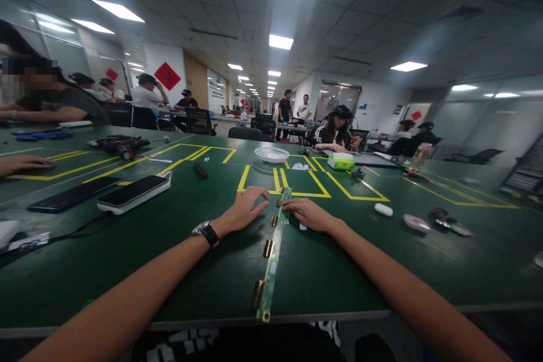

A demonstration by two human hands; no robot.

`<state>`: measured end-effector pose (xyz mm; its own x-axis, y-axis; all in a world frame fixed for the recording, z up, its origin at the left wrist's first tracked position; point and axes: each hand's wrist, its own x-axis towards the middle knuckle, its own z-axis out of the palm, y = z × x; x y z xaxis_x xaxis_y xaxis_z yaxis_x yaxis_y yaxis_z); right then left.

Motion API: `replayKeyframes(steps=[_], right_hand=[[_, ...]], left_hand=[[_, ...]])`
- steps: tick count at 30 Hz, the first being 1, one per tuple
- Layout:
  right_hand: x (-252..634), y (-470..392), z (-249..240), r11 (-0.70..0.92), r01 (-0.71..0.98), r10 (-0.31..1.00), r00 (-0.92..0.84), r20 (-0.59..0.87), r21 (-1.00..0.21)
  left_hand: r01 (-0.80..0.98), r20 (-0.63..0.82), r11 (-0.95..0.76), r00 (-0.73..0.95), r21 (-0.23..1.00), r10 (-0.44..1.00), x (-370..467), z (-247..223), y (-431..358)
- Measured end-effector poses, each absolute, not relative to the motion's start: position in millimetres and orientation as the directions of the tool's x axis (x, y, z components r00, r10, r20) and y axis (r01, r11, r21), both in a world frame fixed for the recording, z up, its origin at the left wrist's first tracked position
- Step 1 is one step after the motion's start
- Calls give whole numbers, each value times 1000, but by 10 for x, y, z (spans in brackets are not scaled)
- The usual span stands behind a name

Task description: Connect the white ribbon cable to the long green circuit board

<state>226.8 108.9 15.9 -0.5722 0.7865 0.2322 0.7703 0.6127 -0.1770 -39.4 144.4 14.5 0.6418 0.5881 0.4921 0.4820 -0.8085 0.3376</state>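
Note:
A long, narrow green circuit board (pixel 275 257) lies on the green table, running from the front edge away from me. Several brown-gold tabs stick out along its left side. My left hand (pixel 245 208), with a watch on the wrist, rests just left of the board's far end, its fingers bent and apart, holding nothing visible. My right hand (pixel 311 214) lies at the right side of the far end, its fingertips touching the board with the fingers spread. A small white piece (pixel 302 226) sits under the edge of my right hand.
Two phone-like devices, a dark one (pixel 74 195) and a white-cased one (pixel 134 192), lie left. A white round basket (pixel 272 154) and a green-white box (pixel 340 161) stand beyond. Right are a white case (pixel 383 210) and a pinkish item (pixel 416 223). Other people sit around.

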Motion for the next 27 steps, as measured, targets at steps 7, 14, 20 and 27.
replayKeyframes(steps=[7, 14, 20, 27], right_hand=[[2906, 1238, 81, 81, 991, 950, -45, 309, -105], [3010, 1238, -7, -73, 994, 958, 93, 270, -83], [3035, 1260, -57, -95, 989, 966, 120, 230, -115], [3029, 1230, -46, -93, 985, 971, 122, 206, -144]], left_hand=[[477, 451, -834, 702, 277, 551, -390, 121, 1387], [446, 440, -863, 743, 236, 504, -363, 113, 1353], [454, 406, -854, 751, 254, 520, -368, 135, 1337], [446, 393, -858, 763, 255, 513, -364, 116, 1353]])
